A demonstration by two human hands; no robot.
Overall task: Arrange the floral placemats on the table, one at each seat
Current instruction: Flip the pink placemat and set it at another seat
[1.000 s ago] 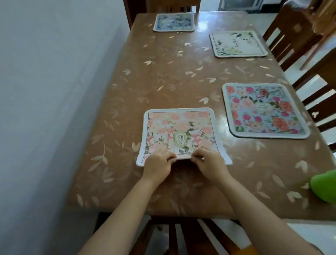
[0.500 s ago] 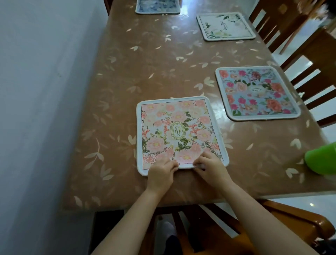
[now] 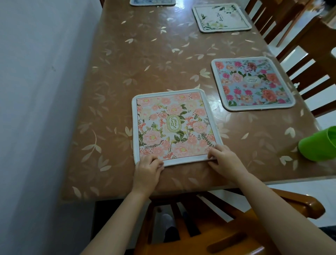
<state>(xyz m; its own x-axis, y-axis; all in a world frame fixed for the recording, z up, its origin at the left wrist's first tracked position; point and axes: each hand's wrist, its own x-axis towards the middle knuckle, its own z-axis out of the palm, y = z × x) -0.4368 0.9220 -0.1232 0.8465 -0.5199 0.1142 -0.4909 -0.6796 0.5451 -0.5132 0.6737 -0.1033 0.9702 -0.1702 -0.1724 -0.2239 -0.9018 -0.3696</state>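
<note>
At the lower centre of the frame, a pink floral placemat lies flat on the brown desk, near its front edge. The left hand pinches the mat's near-left corner; the right hand pinches the near-right corner, fingers curled over the border. A blue floral placemat sits at right, a white one at upper right, and what seems another is cut off at the top. A green cup lies at the right edge.

Pink floral placemat, leaf-patterned brown tablecloth
</note>
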